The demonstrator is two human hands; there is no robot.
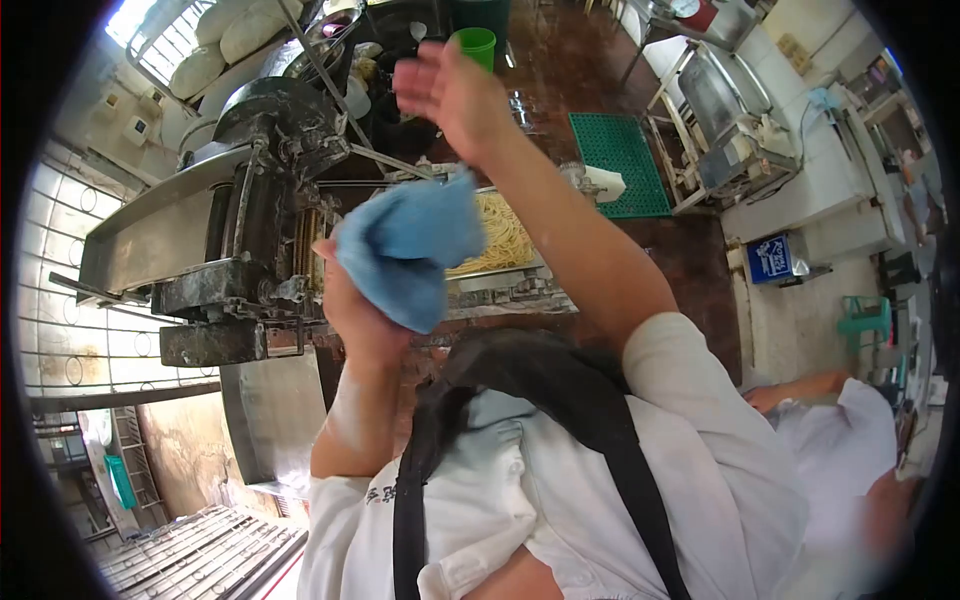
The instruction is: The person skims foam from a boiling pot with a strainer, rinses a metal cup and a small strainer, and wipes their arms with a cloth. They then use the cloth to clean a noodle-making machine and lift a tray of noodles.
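Observation:
A crumpled blue cloth (410, 245) is in my left hand (358, 310), whose fingers are mostly hidden beneath it. My right hand (450, 95) is raised beyond the cloth, with its fingers apart and nothing in it. Behind the cloth and below my right forearm lies a tray of yellow noodles (503, 235). To the left of the noodles stands a dark metal machine (240, 220) with rollers and a wide sloping plate.
A green bucket (476, 46) stands at the top. Beyond the noodles lies a green mat (622, 160), with a metal-topped stand (722, 95) beside it. At the right are a blue box (768, 258), a green stool (864, 318) and another person in white (840, 440).

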